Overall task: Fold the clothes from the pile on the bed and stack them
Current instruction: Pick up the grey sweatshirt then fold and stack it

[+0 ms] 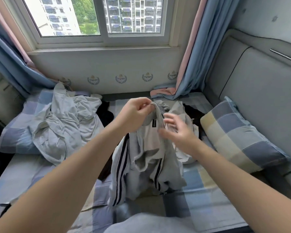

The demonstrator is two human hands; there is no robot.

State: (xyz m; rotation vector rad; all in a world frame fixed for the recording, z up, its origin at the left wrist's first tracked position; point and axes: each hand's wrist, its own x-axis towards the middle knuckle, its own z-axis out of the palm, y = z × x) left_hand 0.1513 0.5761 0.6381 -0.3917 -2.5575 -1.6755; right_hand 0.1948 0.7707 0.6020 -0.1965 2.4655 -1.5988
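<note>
A light grey garment with dark double stripes [141, 167] hangs in the air over the middle of the bed. My left hand [134, 113] pinches its top edge near the collar and holds it up. My right hand [176, 130] is just right of the collar, fingers spread and blurred, touching the cloth without a clear grip. Behind the hanging garment, dark clothes [193, 115] and more pale cloth lie in a pile near the wall. A crumpled grey garment [60, 125] sprawls over the left pillow.
The bed sheet [196, 194] is checked blue, grey and cream. A matching pillow [238, 138] leans at the right by the padded headboard [259, 91]. Blue and pink curtains [190, 64] hang down both sides of the window onto the bed.
</note>
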